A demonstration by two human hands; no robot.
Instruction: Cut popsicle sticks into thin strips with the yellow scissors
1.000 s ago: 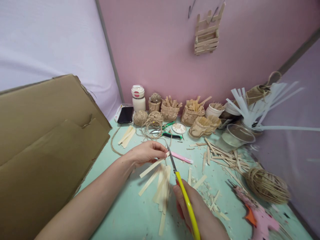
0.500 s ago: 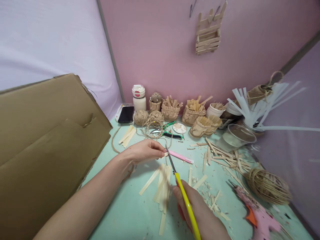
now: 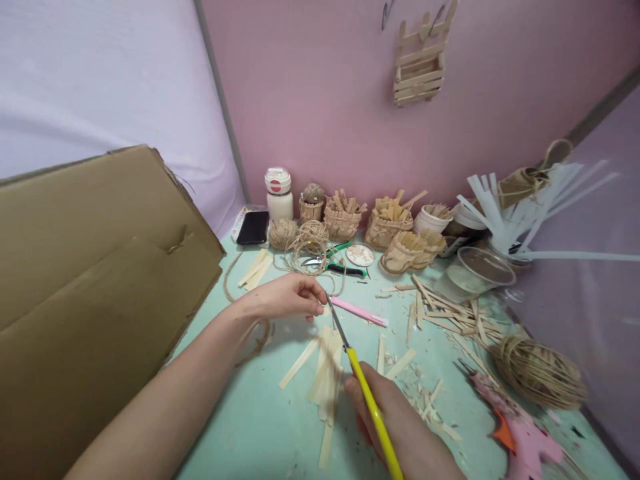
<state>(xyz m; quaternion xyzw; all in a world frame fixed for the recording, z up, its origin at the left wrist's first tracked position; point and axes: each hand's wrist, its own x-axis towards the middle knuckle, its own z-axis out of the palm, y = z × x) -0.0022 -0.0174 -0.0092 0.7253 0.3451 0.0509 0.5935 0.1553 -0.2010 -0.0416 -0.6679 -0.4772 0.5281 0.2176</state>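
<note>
Your right hand [image 3: 406,435] grips the yellow scissors [image 3: 367,393] above the wooden strips [image 3: 325,375] on the surface [image 3: 260,427], while your left hand [image 3: 287,297] pinches narrowly beside their blade tips.

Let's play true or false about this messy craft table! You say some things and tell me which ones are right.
The right hand holds scissors with a yellow handle. True.
The phone lies right beside the pink glue gun. False: the phone is far back on the left, and the glue gun is at the front right.
A little wooden rack hangs on the pink wall. True.
The left hand holds a ball of string. False: the hand is by the scissor blades, and the ball sits at the back.
</note>
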